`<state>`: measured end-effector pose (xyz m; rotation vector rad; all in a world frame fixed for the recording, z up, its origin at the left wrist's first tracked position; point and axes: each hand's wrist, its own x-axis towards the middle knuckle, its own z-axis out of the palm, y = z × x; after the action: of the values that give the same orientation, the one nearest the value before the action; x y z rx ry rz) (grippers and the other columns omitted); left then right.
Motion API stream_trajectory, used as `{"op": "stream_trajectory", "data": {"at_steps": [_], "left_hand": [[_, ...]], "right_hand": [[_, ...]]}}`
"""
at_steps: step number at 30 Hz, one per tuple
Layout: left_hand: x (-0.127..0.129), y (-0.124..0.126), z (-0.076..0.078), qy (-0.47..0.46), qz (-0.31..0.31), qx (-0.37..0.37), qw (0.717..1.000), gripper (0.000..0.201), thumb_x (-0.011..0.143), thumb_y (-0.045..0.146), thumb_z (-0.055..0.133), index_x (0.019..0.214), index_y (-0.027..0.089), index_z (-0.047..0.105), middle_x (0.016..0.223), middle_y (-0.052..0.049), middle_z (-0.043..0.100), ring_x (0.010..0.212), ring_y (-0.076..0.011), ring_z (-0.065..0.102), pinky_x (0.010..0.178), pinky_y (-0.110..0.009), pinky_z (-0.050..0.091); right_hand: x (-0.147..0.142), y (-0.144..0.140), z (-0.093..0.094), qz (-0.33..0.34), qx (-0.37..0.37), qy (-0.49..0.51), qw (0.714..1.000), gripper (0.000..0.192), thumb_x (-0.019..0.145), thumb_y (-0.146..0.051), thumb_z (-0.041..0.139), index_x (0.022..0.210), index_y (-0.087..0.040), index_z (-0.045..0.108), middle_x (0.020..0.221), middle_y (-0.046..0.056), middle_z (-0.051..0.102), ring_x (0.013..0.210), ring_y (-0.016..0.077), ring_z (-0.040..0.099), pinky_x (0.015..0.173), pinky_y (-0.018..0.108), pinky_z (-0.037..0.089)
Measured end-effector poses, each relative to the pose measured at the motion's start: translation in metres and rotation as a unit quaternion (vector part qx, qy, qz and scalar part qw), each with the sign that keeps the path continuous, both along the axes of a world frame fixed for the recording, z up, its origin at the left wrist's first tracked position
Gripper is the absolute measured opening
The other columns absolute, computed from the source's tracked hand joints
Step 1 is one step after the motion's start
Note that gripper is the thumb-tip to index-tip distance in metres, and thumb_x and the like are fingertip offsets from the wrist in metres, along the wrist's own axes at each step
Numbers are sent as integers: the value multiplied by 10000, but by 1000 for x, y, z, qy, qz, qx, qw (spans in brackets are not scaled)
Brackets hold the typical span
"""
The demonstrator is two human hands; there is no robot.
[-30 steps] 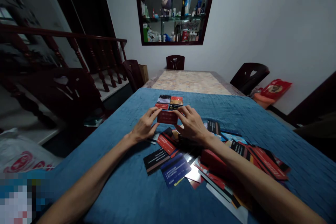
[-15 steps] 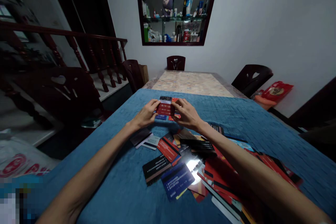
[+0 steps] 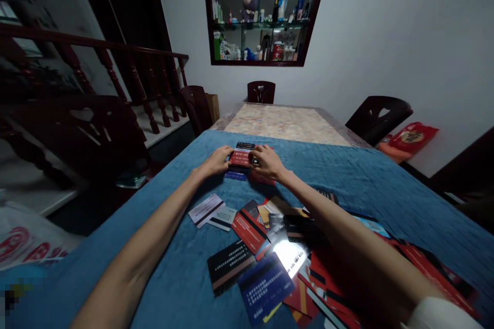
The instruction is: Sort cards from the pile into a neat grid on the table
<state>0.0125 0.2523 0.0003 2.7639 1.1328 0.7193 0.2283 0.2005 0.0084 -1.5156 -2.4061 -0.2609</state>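
The red card [image 3: 241,157] lay on top of a small group of cards at the far end of the blue cloth [image 3: 185,277] covering the surface. My left hand [image 3: 216,161] pinched its left edge with curled fingers, and my right hand [image 3: 266,161] gripped its right edge the same way. Nearer me, a loose spread of cards [image 3: 270,247] lay scattered, well apart from it.
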Motion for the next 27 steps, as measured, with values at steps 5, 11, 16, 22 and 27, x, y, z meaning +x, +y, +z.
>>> {"op": "stream_trajectory", "data": {"at_steps": [5, 11, 16, 22, 27], "left_hand": [[2, 13, -5, 26, 21, -30, 999, 320, 688, 85, 554, 964, 139, 707, 990, -77, 690, 952, -246, 640, 892, -335, 510], [2, 19, -8, 35, 19, -56, 998, 301, 684, 87, 539, 925, 135, 713, 980, -81, 710, 949, -263, 647, 887, -345, 511], [3, 20, -12, 20, 9, -76, 997, 259, 680, 104, 549, 880, 133, 711, 913, -62, 716, 906, -243, 649, 841, -305, 518], [5, 20, -14, 24, 7, -85, 996, 174, 702, 115, 553, 805, 115, 693, 826, -61, 703, 849, -217, 641, 802, -264, 510], [6, 21, -14, 26, 15, -86, 996, 140, 712, 116, 565, 786, 119, 684, 807, -64, 694, 836, -210, 630, 805, -264, 507]], "right_hand": [[-4, 9, -3, -22, -36, -21, 999, 296, 890, -333, 562, 1104, -175, 692, 1169, 128, 631, 1087, 271, 496, 897, 340, 402], [-8, 16, -6, -38, -55, -33, 997, 310, 881, -349, 563, 1108, -188, 699, 1160, 126, 659, 1112, 292, 513, 842, 342, 439], [-9, 21, -9, -43, -67, -40, 996, 317, 871, -357, 556, 1093, -196, 715, 1151, 114, 684, 1100, 306, 535, 820, 356, 452], [-8, 24, -11, -44, -82, -51, 994, 330, 884, -370, 537, 1108, -209, 718, 1168, 103, 695, 1101, 300, 548, 807, 342, 455], [-8, 23, -10, -45, -92, -64, 993, 334, 885, -368, 536, 1120, -215, 717, 1149, 109, 703, 1107, 310, 553, 817, 360, 462]]}}
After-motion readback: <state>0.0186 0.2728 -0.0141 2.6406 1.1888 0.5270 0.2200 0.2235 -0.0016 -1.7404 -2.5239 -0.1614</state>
